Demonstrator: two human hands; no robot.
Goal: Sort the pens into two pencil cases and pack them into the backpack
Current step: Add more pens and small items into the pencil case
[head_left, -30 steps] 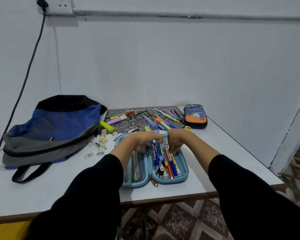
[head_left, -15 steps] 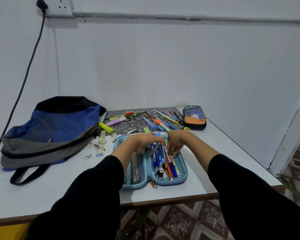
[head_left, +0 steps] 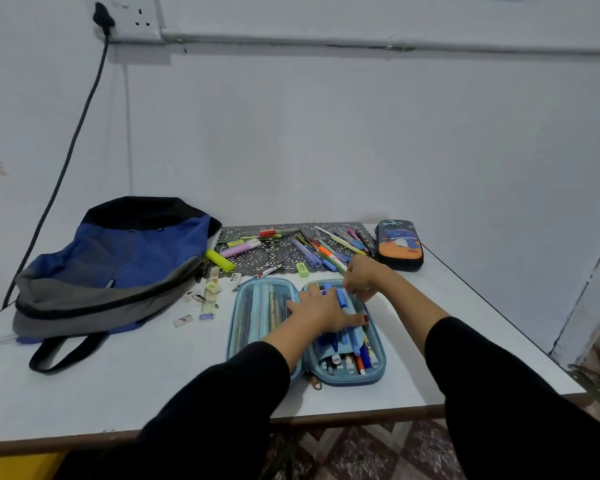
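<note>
— What is furthest left?

— A blue, grey and black backpack (head_left: 118,268), lying flat on the white table (head_left: 118,393) with one black strap trailing toward the near edge.

— And beside it?

— A ruler (head_left: 210,296) and a few small erasers, scattered just to the right of the bag. A yellow highlighter (head_left: 220,260) lies at the corner of a dark patterned mat (head_left: 288,256).

— What is on the mat?

— Loose pens (head_left: 321,249) and markers, lying across one another, mostly on its right half. A green eraser (head_left: 302,268) sits at its near edge.

— Where is the case that is being filled?

— In front of the mat: a light-blue pencil case (head_left: 257,313), spread open. Its left half is a mesh pocket. Its right half holds the packed pens (head_left: 352,362), tips toward the near end.

— The hands?

— The left hand (head_left: 321,311) lies flat on those pens, fingers straight and spread, pressing down and gripping nothing. The right hand (head_left: 362,277) is at the far end of the same half, fingers curled down among the pen caps. Whether it has hold of one I cannot tell.

— Anything further right?

— A dark pencil case (head_left: 399,244) with an orange and blue picture, zipped closed, at the right end of the mat near the wall.
</note>
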